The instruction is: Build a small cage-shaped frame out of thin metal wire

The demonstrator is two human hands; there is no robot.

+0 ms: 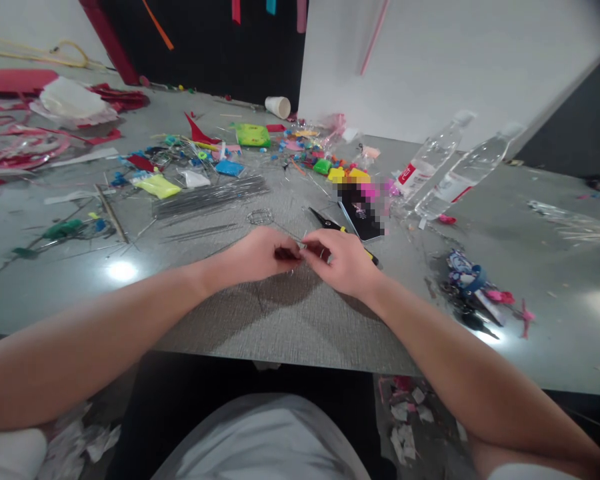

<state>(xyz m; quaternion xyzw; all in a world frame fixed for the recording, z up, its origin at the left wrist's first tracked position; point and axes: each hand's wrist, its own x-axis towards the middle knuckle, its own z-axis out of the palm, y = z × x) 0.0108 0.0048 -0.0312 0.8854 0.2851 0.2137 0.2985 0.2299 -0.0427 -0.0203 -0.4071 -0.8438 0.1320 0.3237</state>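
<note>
Two hands are meeting over the middle of the grey counter [290, 320], and we are working them fingertip to fingertip just in front of our body. Clutter is spreading across the far half of the counter: a sheaf of thin metal wires [210, 195] lying with its long axis running left to right, two clear water bottles [445, 170] tipped over to the right, a paper cup [278, 107] on its side near the white board, and a scatter of bright clay pieces [330, 167] between them. Black scissors [330, 223] are lying just beyond our right hand, blades pointing up and left.

We are curling the left hand [257, 257] into a pinch, and we are closing the right hand [343, 263] in the same way, both grips tight on a short silver wire [300, 245] that is bridging the narrow gap between them. The wire is lying roughly left to right, level with the knuckles and raised slightly above the counter. Neither hand is nearer: each is holding one end, thumbs facing. A small wire coil [260, 216] is resting just beyond the left hand, apart from it.
</note>
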